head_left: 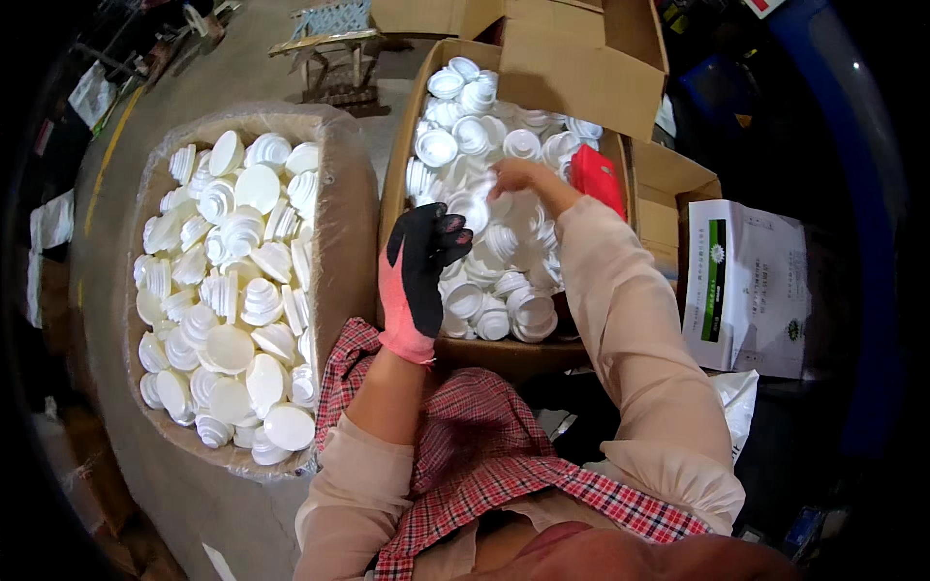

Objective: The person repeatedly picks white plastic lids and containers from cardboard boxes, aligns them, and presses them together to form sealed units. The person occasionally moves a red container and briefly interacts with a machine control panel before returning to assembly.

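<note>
My left hand (422,266), in a black-palmed pink glove, hovers at the near left side of a cardboard box (391,194) full of white plastic caps (503,239). Its fingers are curled together, and what they may hold is hidden. Bare and reaching in from the right, my right hand (526,180) is over the middle of the same box. Its fingertips pinch at a blurred white plastic cap (480,184) above the heap. The caps are round and stepped, some lying with the flat side up.
To the left stands a second box (344,208), plastic-lined and heaped with similar off-white caps. A red container (597,180) sits at the right box's edge, beneath a raised cardboard flap (581,82). A white printed carton (744,286) is farther right; a small bench (332,29) stands behind.
</note>
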### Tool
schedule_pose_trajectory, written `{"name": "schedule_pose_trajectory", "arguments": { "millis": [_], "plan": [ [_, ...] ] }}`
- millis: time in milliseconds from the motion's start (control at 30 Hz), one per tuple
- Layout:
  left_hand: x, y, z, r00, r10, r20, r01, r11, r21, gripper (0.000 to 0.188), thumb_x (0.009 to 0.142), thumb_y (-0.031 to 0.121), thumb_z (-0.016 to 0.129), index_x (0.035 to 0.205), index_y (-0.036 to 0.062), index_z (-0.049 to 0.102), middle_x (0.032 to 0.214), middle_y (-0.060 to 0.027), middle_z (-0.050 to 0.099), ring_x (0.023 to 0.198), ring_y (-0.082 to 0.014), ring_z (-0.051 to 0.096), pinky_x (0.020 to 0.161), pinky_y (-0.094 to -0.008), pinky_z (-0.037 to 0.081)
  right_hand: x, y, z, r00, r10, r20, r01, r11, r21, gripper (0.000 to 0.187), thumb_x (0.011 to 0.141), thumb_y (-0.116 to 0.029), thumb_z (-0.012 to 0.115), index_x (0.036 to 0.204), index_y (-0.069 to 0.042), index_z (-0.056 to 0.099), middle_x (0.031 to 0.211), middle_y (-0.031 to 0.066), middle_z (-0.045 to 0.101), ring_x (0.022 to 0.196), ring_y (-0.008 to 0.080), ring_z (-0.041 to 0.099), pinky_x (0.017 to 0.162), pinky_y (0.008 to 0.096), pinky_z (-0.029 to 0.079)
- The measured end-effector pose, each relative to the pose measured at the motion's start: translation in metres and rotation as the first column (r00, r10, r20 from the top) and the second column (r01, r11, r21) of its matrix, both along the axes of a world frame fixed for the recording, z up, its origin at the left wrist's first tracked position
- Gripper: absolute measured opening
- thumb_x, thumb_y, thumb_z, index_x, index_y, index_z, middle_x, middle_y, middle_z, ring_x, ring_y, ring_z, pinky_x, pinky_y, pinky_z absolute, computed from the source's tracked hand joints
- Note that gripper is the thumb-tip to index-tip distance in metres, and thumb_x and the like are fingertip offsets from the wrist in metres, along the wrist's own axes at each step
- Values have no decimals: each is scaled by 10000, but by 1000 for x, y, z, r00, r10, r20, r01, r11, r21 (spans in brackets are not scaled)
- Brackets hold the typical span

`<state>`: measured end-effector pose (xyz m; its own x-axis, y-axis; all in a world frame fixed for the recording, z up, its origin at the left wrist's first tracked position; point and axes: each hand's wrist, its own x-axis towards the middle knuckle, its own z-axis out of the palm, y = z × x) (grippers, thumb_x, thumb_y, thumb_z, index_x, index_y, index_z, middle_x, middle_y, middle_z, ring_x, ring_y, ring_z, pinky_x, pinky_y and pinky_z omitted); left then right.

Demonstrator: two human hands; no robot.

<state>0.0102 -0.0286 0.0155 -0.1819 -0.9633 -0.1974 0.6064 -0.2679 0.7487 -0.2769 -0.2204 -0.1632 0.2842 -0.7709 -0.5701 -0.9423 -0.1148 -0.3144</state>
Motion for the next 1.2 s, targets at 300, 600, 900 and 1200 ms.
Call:
{"name": "schedule_pose_trajectory", "arguments": {
  "millis": [300, 600, 900, 1200],
  "plan": [
    [16, 0, -10, 1000, 6, 19, -4, 994, -105, 330, 987, 262, 441, 1170, 8, 547, 1071, -139, 618, 968, -263, 627, 897, -410, 519, 40, 184, 34, 990, -52, -132, 46, 998, -50, 528, 725, -350, 769, 1209, -242, 589, 1088, 122, 652, 1036, 350, 610, 847, 477, 482],
    [22, -9, -31, 996, -87, 15, 88, 984, -157, 350, 983, 273, 467, 1178, -8, 539, 1074, -169, 627, 939, -263, 645, 847, -387, 545, 14, 320, 116, 973, -208, 96, 229, 910, -345, 404, 816, -98, 598, 1217, -144, 587, 1072, 176, 612, 1035, 378, 580, 874, 492, 479],
    [-15, 13, -21, 940, -286, 186, 312, 940, -134, 335, 963, 264, 504, 1175, 12, 567, 1056, -127, 631, 949, -234, 644, 855, -364, 531, -23, 462, 143, 900, -321, 295, 416, 429, -802, 98, 761, -28, 566, 816, -71, 635, 815, 99, 634, 820, 297, 611, 785, 404, 467],
    [-67, 46, -23, 801, -376, 465, 503, 844, -184, 313, 938, 230, 551, 1152, 6, 590, 992, -114, 657, 845, -214, 658, 775, -333, 541, -38, 488, 141, 779, -306, 547, 621, 264, -738, 82, 793, -40, 529, 802, -34, 611, 782, 133, 606, 766, 338, 603, 702, 426, 489]
  ]
}}
